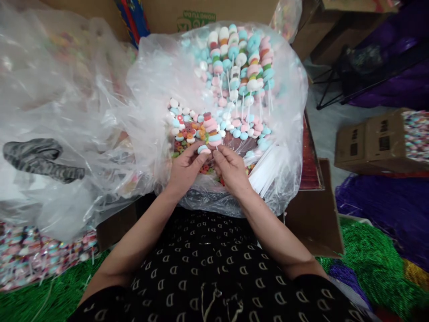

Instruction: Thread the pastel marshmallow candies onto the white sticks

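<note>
In the head view, my right hand pinches the stick of a candy skewer, which stands upright with pink, white and blue pieces and some gummies threaded on it. Close beside it, my left hand grips a blue, white and pink marshmallow between thumb and finger. Loose gummy rings and small marshmallows lie just beyond my hands. Farther back, several finished-looking skewers rest in a row on more marshmallows. A bundle of white sticks lies right of my right hand.
Clear plastic sheeting surrounds the candy. A large plastic bag bulges at left, with a camouflage-patterned strip on it. Packaged candy skewers lie lower left. Cardboard boxes and green tinsel are at right.
</note>
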The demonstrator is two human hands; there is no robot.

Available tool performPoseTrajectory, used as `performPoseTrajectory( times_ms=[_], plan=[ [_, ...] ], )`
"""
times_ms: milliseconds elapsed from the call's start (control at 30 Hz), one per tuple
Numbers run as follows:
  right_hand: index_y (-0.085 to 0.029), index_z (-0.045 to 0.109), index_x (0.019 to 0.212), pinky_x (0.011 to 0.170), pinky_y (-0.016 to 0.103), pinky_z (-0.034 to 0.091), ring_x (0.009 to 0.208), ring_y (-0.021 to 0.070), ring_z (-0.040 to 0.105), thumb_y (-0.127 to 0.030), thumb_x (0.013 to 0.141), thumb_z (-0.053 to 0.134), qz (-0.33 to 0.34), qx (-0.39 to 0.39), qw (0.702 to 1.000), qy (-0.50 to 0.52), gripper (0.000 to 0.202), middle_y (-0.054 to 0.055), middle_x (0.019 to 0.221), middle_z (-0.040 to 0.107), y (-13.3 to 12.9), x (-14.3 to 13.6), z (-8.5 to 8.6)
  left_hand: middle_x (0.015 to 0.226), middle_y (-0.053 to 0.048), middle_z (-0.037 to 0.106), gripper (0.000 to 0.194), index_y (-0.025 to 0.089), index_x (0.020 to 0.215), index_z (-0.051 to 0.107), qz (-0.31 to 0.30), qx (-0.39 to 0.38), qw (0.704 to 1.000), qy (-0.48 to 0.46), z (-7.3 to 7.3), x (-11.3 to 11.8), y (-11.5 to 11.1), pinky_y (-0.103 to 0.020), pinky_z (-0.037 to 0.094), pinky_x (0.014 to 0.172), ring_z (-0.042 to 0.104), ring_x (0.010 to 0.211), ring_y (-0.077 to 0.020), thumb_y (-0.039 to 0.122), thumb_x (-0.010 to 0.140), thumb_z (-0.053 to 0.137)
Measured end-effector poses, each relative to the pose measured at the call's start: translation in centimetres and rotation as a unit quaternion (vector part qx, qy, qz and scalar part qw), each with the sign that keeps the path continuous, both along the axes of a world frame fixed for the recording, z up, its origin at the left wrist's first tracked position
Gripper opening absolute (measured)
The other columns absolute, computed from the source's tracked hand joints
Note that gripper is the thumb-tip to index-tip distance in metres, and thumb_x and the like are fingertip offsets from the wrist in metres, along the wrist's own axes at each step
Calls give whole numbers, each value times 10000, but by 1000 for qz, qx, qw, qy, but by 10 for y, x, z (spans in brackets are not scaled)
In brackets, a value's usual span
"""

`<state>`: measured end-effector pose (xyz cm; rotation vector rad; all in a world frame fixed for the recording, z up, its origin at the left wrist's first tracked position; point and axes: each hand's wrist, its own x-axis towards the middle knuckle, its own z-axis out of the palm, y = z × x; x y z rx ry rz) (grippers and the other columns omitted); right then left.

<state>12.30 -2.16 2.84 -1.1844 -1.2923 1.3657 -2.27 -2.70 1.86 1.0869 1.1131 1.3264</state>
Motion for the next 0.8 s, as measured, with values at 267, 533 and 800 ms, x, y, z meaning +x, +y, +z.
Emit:
performPoseTrajectory(
  times_ms=[267,533,800],
  plan=[
    [-201,717,978,464,244,355,439,100,418,-600,1004,598,16,-59,997,-38,417,-54,548,588,-37,26,20,824,-6,775,255,232,1004,778,78,-70,991,-84,5,1,10,-329,668,702,753,694,-170,449,874,805],
    [-170,761,998,465,255,333,403,116,394,-503,994,575,48,-61,994,-80,381,-87,452,442,-65,39,16,918,-18,781,401,234,1040,772,65,-49,990,-118,2,5,13,-343,676,794,779,836,-187,559,824,861],
    [-179,791,984,512,263,349,521,141,449,-477,1008,572,35,-8,993,-114,371,-53,526,430,-67,42,13,1044,-18,777,362,261,1128,755,55,-37,994,-90,-10,2,13,-355,663,858,769,893,-174,522,887,820]
  ],
)
